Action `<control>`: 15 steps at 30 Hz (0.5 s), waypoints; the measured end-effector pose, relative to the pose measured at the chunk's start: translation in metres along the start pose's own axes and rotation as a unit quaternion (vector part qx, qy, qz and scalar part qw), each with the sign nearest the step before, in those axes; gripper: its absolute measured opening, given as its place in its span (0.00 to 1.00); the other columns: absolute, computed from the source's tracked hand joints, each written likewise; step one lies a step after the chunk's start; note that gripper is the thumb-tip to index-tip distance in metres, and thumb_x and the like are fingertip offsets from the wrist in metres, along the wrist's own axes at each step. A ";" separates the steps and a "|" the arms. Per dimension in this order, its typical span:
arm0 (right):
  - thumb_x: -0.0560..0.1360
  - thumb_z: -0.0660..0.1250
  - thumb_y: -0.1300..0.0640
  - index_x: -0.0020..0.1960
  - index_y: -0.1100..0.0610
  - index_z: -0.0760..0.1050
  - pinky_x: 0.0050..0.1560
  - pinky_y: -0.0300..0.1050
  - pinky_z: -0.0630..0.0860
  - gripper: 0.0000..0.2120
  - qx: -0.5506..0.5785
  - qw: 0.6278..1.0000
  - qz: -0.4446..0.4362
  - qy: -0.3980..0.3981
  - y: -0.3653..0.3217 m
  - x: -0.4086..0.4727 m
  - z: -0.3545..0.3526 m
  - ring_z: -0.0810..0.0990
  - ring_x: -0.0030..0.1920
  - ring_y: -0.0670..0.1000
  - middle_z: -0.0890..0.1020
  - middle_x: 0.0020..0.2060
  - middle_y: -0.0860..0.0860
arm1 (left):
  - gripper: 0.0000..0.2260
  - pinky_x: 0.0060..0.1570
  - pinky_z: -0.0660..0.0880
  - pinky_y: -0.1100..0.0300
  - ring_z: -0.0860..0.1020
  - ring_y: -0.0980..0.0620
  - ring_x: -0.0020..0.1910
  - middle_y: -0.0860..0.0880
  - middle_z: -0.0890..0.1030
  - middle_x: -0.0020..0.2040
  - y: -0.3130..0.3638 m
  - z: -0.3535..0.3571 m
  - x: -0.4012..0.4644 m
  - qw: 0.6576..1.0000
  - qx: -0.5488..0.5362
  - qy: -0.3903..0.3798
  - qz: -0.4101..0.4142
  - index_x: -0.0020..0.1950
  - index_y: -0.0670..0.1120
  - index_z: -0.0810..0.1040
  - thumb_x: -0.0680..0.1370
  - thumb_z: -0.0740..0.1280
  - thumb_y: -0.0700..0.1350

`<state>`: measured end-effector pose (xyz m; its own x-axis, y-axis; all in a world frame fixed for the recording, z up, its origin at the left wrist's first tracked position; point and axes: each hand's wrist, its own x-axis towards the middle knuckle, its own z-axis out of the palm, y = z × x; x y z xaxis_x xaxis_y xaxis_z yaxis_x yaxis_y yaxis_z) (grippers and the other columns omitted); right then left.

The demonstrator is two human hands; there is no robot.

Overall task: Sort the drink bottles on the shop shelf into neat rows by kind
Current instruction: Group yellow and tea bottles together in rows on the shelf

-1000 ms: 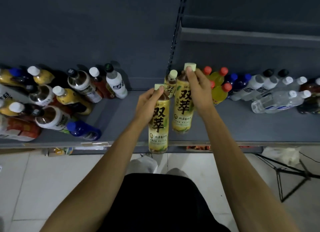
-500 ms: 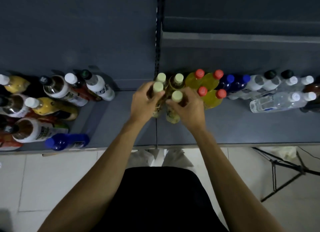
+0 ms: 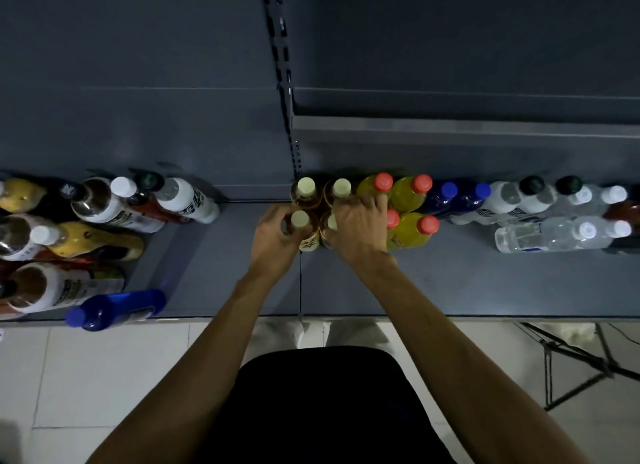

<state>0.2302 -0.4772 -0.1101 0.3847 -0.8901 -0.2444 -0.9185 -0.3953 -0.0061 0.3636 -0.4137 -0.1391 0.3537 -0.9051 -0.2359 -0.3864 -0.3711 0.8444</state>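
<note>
Leftward first: mixed bottles (image 3: 86, 228) lying tumbled, long axes mostly along the shelf (image 3: 214, 276), a blue bottle (image 3: 117, 309) flat at the front edge, well apart from either hand. Nearer to that heap: left hand (image 3: 273, 238), fingers curled round the front-left tea bottle (image 3: 300, 221). Just beside it, right hand (image 3: 356, 228), curled over the front-right tea bottle (image 3: 329, 223), cap half hidden. Both upright, touching, directly before two more pale caps (image 3: 322, 188). Right again: yellow bottles (image 3: 408, 204), dark blue, then clear, already in rows. Likely next: release, then reach left with the left hand.
</note>
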 end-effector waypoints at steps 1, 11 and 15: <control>0.73 0.68 0.44 0.55 0.55 0.76 0.62 0.51 0.61 0.16 -0.007 1.000 0.006 0.001 0.000 0.001 -0.001 0.74 0.59 0.56 0.81 0.52 0.53 | 0.08 0.41 0.67 0.77 0.73 0.68 0.44 0.56 0.75 0.46 0.000 0.001 -0.001 1.000 -0.003 0.002 0.007 0.48 0.48 0.77 0.73 0.74 0.42; 0.74 0.66 0.46 0.55 0.55 0.76 0.64 0.51 0.61 0.15 -0.025 1.000 0.013 -0.006 0.006 0.001 -0.002 0.74 0.60 0.57 0.82 0.51 0.53 | 0.09 0.45 0.71 0.60 0.75 0.51 0.47 0.51 0.77 0.47 0.001 0.008 -0.001 0.997 0.038 -0.005 0.066 0.49 0.42 0.79 0.71 0.72 0.44; 0.74 0.67 0.46 0.57 0.55 0.75 0.62 0.51 0.61 0.17 -0.031 0.999 0.013 -0.009 0.003 -0.006 0.001 0.75 0.59 0.57 0.81 0.52 0.53 | 0.10 0.48 0.73 0.54 0.76 0.47 0.50 0.46 0.78 0.50 -0.006 0.010 -0.001 0.997 0.042 -0.013 0.064 0.51 0.42 0.78 0.72 0.73 0.42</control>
<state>0.2251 -0.4723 -0.1099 0.3588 -0.8963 -0.2606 -0.9206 -0.3858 0.0596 0.3571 -0.4124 -0.1484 0.2752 -0.9508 -0.1420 -0.4976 -0.2673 0.8252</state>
